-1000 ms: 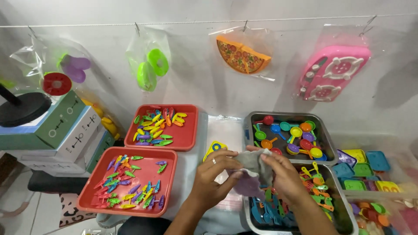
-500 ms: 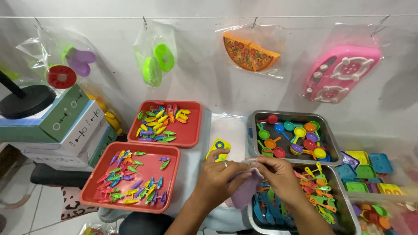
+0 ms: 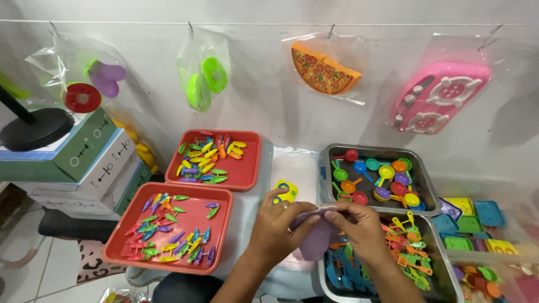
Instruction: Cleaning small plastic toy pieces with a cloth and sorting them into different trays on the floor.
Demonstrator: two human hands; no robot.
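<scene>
Your left hand (image 3: 275, 227) and right hand (image 3: 359, 224) are pinching the top edge of one pale purple, flat plastic toy piece inside a thin clear bag (image 3: 315, 238), held in the air just in front of you, over the gap between the lower red rectangular plastic tray of small coloured toy pieces (image 3: 168, 230) and the lower metal tray of blue, green and orange toy utensils (image 3: 387, 258).

What could go wrong, taken from your left across:

- Your left elbow sits close to that lower red tray; a wide pull on the bag could, I judge, nudge the rim and scatter the small pieces. The upper red tray of yellow, green and orange toy pieces (image 3: 216, 163) is further off and looks safer.
- The small yellow and blue toy piece (image 3: 285, 192) lies just beyond your left knuckles on the white table, touching nothing else; a forward push would likely shove it.
- The film is thin and slippery, and you hold it only at the rim. If either pinch slackens, the purple piece would probably drop into the lower metal tray.
- The upper metal tray of round coloured toy pans (image 3: 373, 177) is near your right fingertips; a jerk could knock it.

Both hands are mostly closed: thumb and forefingers pressed together on the bag's edge, other fingers curled. Your left ring finger wears a ring.
</scene>
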